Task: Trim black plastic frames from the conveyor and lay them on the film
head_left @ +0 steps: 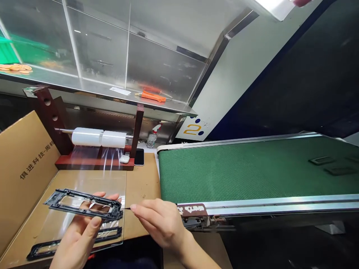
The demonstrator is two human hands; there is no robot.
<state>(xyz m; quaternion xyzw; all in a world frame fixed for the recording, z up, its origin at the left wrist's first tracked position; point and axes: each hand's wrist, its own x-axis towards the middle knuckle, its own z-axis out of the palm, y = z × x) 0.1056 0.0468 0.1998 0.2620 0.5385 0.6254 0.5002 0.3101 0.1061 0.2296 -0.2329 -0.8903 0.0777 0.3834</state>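
The left hand (pixel 80 233) grips a black frame (pixel 84 203) from below, thumb over its near rail, raised just above the cardboard worktop (pixel 140 179); the right hand (pixel 159 220) has its fingertips pinched together at the frame's right end, apparently on the clear film (pixel 84 183) drawn from the rolls (pixel 98 137). A second frame (pixel 42 252) lies on the film nearer the person (whether wrapped, I cannot tell); by my judgement the held frame is only partly covered, and the conveyor (pixel 252 172) carries a few dark pieces (pixel 321 160) far off.
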